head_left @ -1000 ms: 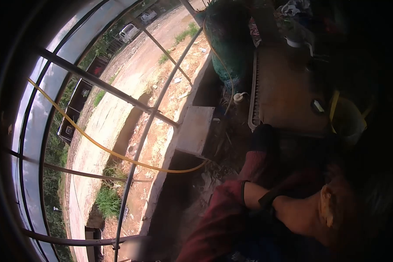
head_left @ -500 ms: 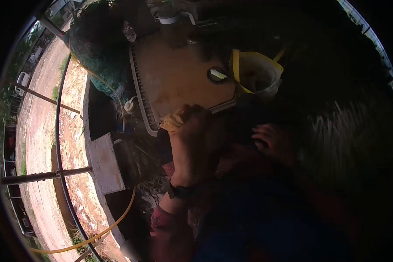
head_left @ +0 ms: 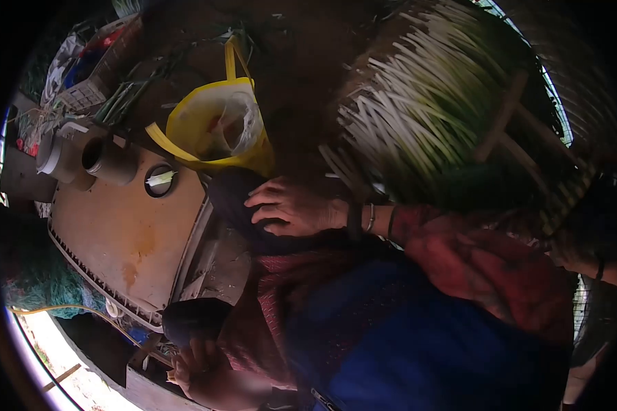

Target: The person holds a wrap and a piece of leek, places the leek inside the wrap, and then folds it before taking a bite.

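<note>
My right hand lies with spread fingers on my dark-clad knee, nothing in it. A bracelet and a dark band circle that wrist. Low at the left, beside my other knee, my left hand has curled fingers, partly blurred. A small tan piece shows at its edge. Nearest my right hand stands a yellow bag with a clear plastic liner. Left of the knees is a worn tan board carrying a dark round container with a pale green-white piece in it.
Long white-green stalks lie in a big pile at the upper right, wooden bars beside them. Another person's forearm shows at the right edge. Grey containers, a crate and green netting are at the left.
The view has swung right, bringing in the stalk pile and the other person's arm. My left hand has moved from over the board's edge to beside my knee.
</note>
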`<state>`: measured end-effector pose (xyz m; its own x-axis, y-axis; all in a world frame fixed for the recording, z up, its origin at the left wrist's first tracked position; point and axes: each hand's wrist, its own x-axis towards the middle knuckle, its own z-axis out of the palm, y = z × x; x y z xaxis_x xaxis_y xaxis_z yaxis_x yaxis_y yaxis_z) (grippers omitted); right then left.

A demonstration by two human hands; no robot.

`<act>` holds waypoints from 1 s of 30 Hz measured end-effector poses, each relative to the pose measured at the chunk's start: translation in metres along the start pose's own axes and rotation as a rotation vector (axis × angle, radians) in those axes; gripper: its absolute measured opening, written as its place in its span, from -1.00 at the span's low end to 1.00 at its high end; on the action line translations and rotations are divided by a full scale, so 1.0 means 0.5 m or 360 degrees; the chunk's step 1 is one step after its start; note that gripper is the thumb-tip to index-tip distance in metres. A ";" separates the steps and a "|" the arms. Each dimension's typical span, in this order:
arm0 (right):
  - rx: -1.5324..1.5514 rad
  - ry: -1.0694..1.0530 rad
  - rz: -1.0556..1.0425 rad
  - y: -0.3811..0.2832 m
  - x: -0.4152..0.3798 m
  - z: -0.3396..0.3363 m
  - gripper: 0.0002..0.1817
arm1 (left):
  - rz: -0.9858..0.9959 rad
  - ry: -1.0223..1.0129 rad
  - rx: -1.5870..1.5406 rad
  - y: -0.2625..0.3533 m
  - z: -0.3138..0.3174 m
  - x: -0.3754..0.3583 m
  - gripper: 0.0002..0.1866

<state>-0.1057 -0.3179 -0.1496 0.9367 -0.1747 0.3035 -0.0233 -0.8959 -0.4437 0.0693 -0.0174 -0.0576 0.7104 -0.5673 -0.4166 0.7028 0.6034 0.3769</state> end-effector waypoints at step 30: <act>0.0372 -0.1107 0.1848 0.041 -0.804 0.110 -0.68 | -0.0270 0.0075 -0.0480 0.011 0.081 -0.024 -0.67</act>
<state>-0.4634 -0.2437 -0.3273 0.4017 -0.4688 -0.7867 -0.9126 -0.2759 -0.3016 0.0660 -0.0300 -0.0168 0.5771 -0.6514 -0.4927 0.7629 0.6452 0.0406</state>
